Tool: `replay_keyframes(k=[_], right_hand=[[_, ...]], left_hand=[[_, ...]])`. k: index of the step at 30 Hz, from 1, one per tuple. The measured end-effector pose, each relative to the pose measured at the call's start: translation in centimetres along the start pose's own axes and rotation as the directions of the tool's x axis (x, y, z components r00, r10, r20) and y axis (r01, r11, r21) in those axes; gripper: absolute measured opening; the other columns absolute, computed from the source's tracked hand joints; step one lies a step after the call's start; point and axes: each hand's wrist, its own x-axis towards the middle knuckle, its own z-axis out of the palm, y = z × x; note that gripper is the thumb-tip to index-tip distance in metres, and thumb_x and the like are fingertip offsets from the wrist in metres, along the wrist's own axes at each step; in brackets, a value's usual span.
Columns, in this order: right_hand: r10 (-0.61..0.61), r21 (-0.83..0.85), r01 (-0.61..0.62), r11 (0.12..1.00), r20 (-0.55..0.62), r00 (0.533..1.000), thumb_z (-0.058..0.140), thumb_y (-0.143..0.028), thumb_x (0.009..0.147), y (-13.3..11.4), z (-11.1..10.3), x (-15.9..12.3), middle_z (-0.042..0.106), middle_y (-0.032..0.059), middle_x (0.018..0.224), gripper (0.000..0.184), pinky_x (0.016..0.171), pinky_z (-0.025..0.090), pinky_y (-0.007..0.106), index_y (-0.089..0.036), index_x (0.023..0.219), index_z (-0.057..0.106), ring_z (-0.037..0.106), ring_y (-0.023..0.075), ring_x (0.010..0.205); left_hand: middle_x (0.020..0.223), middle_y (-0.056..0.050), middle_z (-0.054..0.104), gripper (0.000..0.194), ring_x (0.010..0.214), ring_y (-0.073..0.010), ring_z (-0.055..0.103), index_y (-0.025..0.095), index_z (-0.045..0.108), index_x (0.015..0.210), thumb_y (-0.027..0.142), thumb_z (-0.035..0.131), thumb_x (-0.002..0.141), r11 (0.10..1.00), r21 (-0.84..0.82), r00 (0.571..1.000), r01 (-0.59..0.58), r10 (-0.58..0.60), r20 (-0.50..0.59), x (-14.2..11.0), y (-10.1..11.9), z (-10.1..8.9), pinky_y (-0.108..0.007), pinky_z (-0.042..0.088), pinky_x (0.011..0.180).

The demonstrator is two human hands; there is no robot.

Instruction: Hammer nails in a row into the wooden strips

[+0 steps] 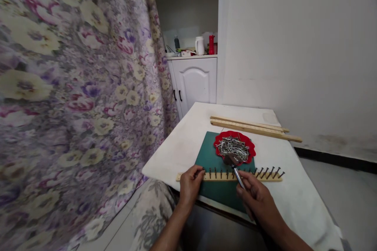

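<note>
My right hand (259,196) is wrapped round the metal handle of a hammer (238,176), whose dark head is over the near rim of a red scalloped dish (251,146). Silvery nails (234,148) are heaped in that dish. A narrow wooden strip (212,177) lies crosswise in front of me, with a row of nails (266,171) standing up in it; those at the right end lean. Near the strip's left end, my left hand (190,183) pinches a nail, mostly hidden by the fingers, at the end of the row.
A green mat (209,194) lies under the strip and dish on the white-covered table (176,145). Loose wooden strips (253,126) lie at the back right. A flowered curtain (88,86) hangs at left, and a white cabinet (196,82) stands beyond the table.
</note>
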Motion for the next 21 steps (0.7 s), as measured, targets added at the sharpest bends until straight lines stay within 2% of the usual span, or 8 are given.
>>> replay_keyframes(k=[3,7,14,21], right_hand=[[0.018,-0.005,-0.018,1.0,0.036,0.999,0.06,-0.041,0.081,0.2,-0.2,0.0,0.059,-0.0034,0.072,0.039,0.03,0.026,0.017,-0.023,0.114,0.049,0.034,0.0019,0.03],[0.032,-0.014,-0.03,0.999,0.115,0.993,0.057,-0.041,0.083,0.4,-0.1,0.5,0.056,-0.0051,0.068,0.037,0.027,0.023,0.016,-0.022,0.114,0.049,0.036,0.0025,0.028],[0.029,-0.013,-0.026,1.0,0.268,0.963,0.053,-0.04,0.086,0.4,2.1,2.3,0.057,-0.0055,0.066,0.031,0.025,0.026,0.013,-0.018,0.109,0.05,0.038,0.0021,0.027],[0.032,-0.047,-0.019,0.999,0.296,0.954,0.051,-0.036,0.088,0.2,3.2,2.9,0.057,-0.006,0.068,0.029,0.026,0.025,0.012,-0.019,0.11,0.05,0.038,0.0011,0.027]], left_hand=[[0.07,0.001,0.066,0.016,0.067,-0.0135,0.058,0.017,0.066,0.076,0.029,0.055,0.078,1.0,0.022,1.0,-0.007,0.007,0.008,0.1,-0.1,0.1,-0.019,0.04,0.059],[0.071,0.001,0.066,0.014,0.067,-0.0134,0.059,0.018,0.066,0.076,0.027,0.055,0.078,1.0,0.027,1.0,-0.008,0.008,0.013,0.2,-0.2,0.2,-0.019,0.041,0.06],[0.072,0.0,0.068,0.015,0.068,-0.0141,0.06,0.018,0.067,0.078,0.026,0.055,0.077,0.998,0.055,0.999,0.01,-0.012,0.031,0.2,-0.5,0.7,-0.02,0.042,0.06],[0.072,0.0,0.068,0.016,0.066,-0.0135,0.059,0.018,0.067,0.078,0.028,0.056,0.077,0.999,0.04,0.999,0.031,-0.032,0.022,0.1,-0.9,1.1,-0.02,0.042,0.06]])
